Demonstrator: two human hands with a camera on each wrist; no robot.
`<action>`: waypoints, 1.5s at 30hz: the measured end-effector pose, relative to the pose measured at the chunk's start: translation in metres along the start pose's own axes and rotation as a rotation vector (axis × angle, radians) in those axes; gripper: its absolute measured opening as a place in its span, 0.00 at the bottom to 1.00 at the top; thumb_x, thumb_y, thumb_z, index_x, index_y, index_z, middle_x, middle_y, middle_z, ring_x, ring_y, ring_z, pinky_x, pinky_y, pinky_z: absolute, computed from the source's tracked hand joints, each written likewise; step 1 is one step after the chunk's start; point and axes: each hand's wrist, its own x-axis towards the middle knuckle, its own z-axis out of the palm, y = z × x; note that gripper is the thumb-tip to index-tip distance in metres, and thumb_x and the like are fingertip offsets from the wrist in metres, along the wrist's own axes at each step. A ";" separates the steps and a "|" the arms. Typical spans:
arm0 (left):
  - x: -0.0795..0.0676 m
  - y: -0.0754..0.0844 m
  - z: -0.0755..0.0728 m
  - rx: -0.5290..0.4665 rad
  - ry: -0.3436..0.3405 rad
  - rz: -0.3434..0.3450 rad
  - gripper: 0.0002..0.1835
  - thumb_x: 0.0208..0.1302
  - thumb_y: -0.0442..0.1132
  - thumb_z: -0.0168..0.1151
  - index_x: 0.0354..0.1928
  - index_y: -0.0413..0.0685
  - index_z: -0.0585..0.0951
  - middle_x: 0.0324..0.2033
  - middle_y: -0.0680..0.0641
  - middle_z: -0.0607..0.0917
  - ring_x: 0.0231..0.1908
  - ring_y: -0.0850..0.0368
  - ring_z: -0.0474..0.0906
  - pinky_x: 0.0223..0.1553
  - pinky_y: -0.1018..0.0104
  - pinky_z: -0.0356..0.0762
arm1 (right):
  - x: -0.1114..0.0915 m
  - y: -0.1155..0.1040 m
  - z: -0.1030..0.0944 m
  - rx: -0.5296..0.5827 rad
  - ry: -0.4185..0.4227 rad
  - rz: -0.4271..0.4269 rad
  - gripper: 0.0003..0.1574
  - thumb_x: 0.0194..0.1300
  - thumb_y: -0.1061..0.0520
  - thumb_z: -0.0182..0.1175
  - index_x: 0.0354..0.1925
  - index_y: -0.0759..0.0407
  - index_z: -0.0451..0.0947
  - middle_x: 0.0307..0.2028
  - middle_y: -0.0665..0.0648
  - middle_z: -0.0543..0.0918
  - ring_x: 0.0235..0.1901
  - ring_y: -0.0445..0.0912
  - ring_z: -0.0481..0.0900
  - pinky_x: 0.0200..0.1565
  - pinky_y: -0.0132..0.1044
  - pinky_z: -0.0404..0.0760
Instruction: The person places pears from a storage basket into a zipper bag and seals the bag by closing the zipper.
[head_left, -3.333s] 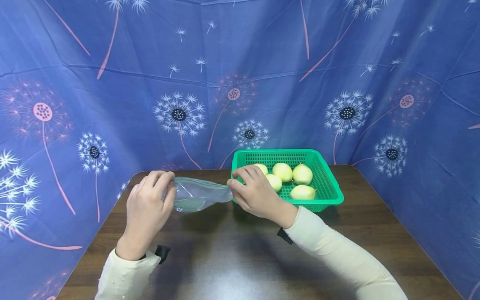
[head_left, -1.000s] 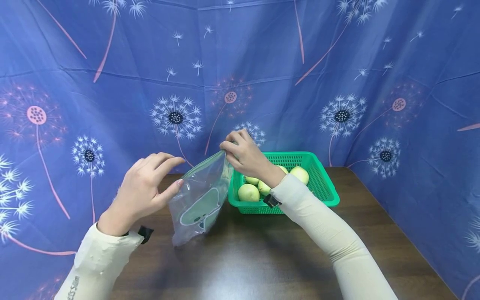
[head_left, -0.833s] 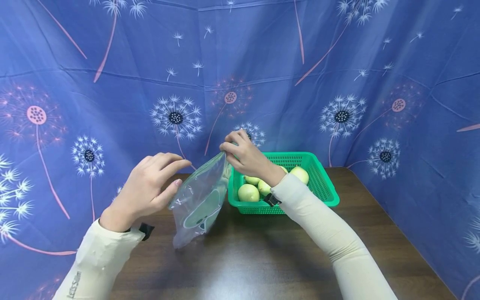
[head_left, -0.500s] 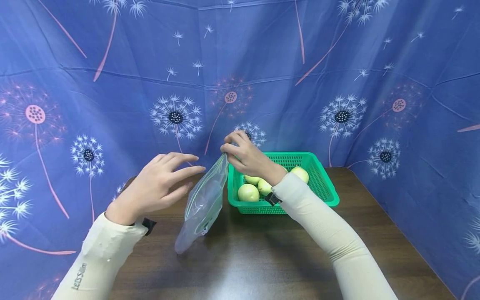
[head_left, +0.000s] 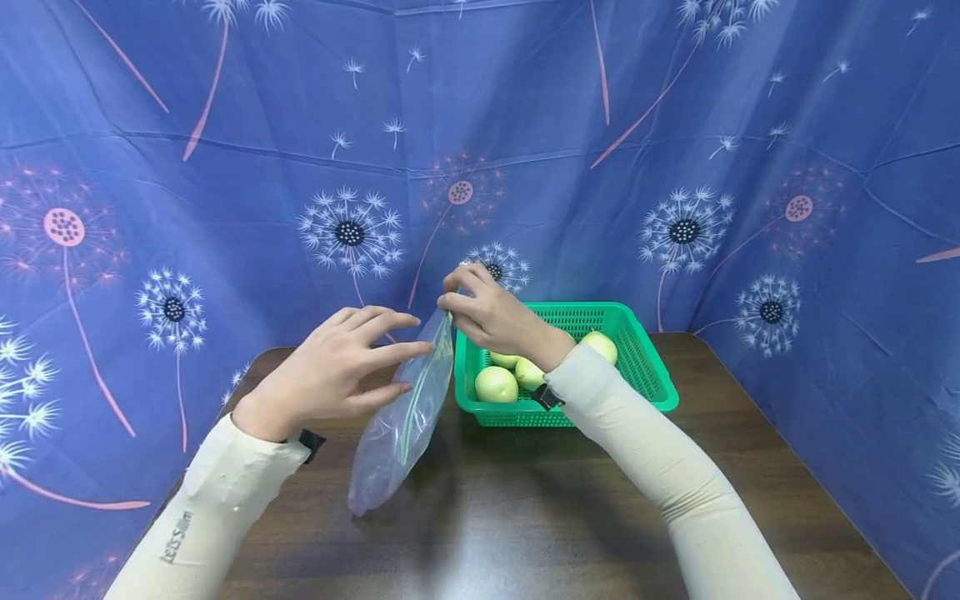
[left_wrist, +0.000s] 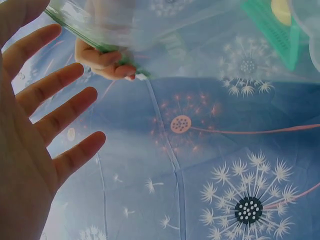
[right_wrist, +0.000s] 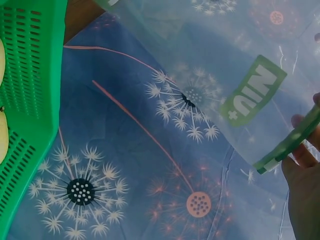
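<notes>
A clear plastic zip bag (head_left: 378,454) with a green zip line hangs over the table, slanting down to the left. My right hand (head_left: 498,315) pinches its top corner between thumb and fingers. In the right wrist view the bag (right_wrist: 195,55) shows a green printed label, and the hand (right_wrist: 302,175) grips the green zip edge. My left hand (head_left: 337,371) is beside the bag's mouth, fingers spread and overlapping the zip line in the head view. In the left wrist view the left hand (left_wrist: 30,125) holds nothing, its fingers apart.
A green plastic basket (head_left: 648,367) with several pale yellow-green pears (head_left: 497,385) stands at the back, partly hidden by my right forearm. Beneath is a dark wooden table (head_left: 570,517). A blue dandelion-print cloth (head_left: 585,208) hangs around the back and sides.
Both hands held the bag sideways at first; then the left released it and the right raised its corner. Lately the left hand moved right across the zip line while the bag turned edge-on.
</notes>
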 end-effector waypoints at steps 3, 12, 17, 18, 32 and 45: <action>0.002 0.002 0.002 0.004 -0.019 0.014 0.21 0.57 0.52 0.57 0.54 0.61 0.77 0.55 0.49 0.73 0.54 0.52 0.67 0.47 0.54 0.68 | 0.000 0.000 0.000 -0.025 -0.009 -0.021 0.15 0.63 0.66 0.41 0.38 0.58 0.76 0.41 0.58 0.71 0.45 0.53 0.66 0.52 0.46 0.66; 0.009 0.006 0.009 0.037 -0.044 0.076 0.20 0.56 0.53 0.60 0.50 0.59 0.79 0.52 0.47 0.75 0.53 0.50 0.68 0.46 0.54 0.69 | 0.001 -0.001 -0.001 -0.109 -0.040 -0.080 0.15 0.60 0.65 0.44 0.37 0.56 0.78 0.41 0.59 0.74 0.47 0.54 0.68 0.59 0.45 0.62; 0.012 0.006 0.012 0.037 -0.047 0.118 0.18 0.53 0.53 0.61 0.45 0.56 0.79 0.49 0.47 0.75 0.51 0.50 0.68 0.47 0.55 0.68 | 0.002 -0.003 -0.001 -0.135 -0.053 -0.094 0.13 0.60 0.64 0.46 0.36 0.55 0.78 0.40 0.59 0.75 0.46 0.53 0.68 0.60 0.45 0.61; 0.012 0.006 0.013 0.034 -0.050 0.125 0.18 0.53 0.53 0.62 0.44 0.56 0.79 0.48 0.47 0.75 0.51 0.50 0.69 0.47 0.55 0.68 | 0.002 -0.004 -0.001 -0.138 -0.053 -0.096 0.13 0.59 0.64 0.46 0.36 0.55 0.78 0.40 0.59 0.75 0.46 0.53 0.68 0.60 0.46 0.61; 0.015 0.009 0.024 0.000 -0.065 0.189 0.10 0.53 0.50 0.65 0.36 0.59 0.78 0.43 0.50 0.75 0.50 0.51 0.68 0.41 0.58 0.69 | 0.001 -0.011 -0.001 -0.159 -0.082 -0.105 0.13 0.60 0.63 0.46 0.38 0.54 0.77 0.42 0.58 0.75 0.47 0.52 0.69 0.64 0.47 0.53; 0.018 0.014 0.028 0.047 -0.056 0.228 0.07 0.54 0.45 0.65 0.34 0.59 0.77 0.39 0.54 0.78 0.52 0.46 0.69 0.43 0.54 0.71 | -0.004 -0.011 0.000 -0.145 -0.062 -0.112 0.13 0.58 0.65 0.48 0.37 0.55 0.77 0.42 0.59 0.76 0.46 0.53 0.70 0.63 0.48 0.55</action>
